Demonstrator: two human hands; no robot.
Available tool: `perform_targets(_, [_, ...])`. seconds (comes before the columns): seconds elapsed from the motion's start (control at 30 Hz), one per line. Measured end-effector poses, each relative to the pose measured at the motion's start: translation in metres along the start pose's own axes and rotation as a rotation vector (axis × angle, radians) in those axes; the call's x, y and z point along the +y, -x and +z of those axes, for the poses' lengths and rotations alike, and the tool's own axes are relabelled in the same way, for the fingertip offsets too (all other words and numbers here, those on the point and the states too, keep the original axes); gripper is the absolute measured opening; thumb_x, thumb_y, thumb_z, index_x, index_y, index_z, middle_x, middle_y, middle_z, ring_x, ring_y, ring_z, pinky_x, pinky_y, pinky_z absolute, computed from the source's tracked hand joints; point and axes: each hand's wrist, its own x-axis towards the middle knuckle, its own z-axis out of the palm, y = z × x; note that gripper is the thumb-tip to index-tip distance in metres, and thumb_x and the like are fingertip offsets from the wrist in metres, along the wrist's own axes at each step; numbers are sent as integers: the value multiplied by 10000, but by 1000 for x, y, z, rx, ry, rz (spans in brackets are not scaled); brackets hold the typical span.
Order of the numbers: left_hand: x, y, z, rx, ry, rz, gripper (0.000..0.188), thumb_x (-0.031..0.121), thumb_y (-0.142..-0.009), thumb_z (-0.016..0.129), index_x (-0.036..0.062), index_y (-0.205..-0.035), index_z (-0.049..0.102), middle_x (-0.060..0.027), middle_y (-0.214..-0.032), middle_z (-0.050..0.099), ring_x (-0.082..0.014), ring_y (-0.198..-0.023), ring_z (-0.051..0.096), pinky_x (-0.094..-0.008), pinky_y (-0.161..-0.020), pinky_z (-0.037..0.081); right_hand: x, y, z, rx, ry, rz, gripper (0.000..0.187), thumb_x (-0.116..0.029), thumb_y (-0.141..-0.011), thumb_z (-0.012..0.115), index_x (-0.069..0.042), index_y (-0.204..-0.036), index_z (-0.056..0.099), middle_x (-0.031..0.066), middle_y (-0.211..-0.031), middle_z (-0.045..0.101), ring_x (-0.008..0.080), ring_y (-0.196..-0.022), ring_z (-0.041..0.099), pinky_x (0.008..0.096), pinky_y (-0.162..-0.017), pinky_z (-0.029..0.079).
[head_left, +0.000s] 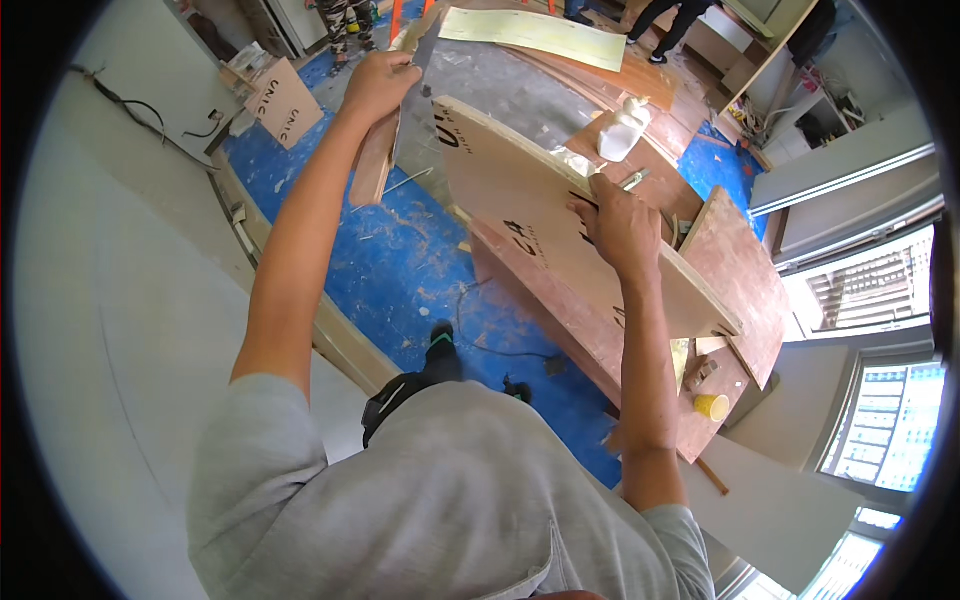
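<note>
Head view | left hand (378,85) grips wood strip (372,160) | right hand (620,225) clasps plywood panel (520,190)

Person wears light grey short-sleeved shirt; forearms bare; left hand (378,85) and right hand (622,225) ungloved.

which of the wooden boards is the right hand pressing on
The pale plywood board with black stencilled lettering, lying tilted on top; the right hand rests on it. The reddish boards lie beneath.

Blue floor covering (400,270), sawdust-strewn; pale wall (110,300) left; bright windows (880,420) right; daylight.
</note>
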Motion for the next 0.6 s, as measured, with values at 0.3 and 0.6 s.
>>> perform_targets(0.3, [27, 76, 44, -23, -137, 221, 352, 315, -861, 744, 94, -1132, 768, -207, -1122, 641, -363, -915, 697, -439, -804, 554, 2, 0, 1, -23, 38, 21, 353, -433, -923, 713, -97, -979, 622, 132, -828, 737, 369, -812, 724, 516, -715, 508])
perform_targets(0.6, [-47, 52, 7, 275, 186, -69, 401, 260, -832, 787, -7, -1131, 762, -230, -1122, 700, -338, -1047, 700, -406, -905, 537, 43, 31, -31, -89, -86, 6, 379, -364, -856, 776, -52, -1028, 647, 201, -997, 736, 403, -953, 709, 529, -833, 532])
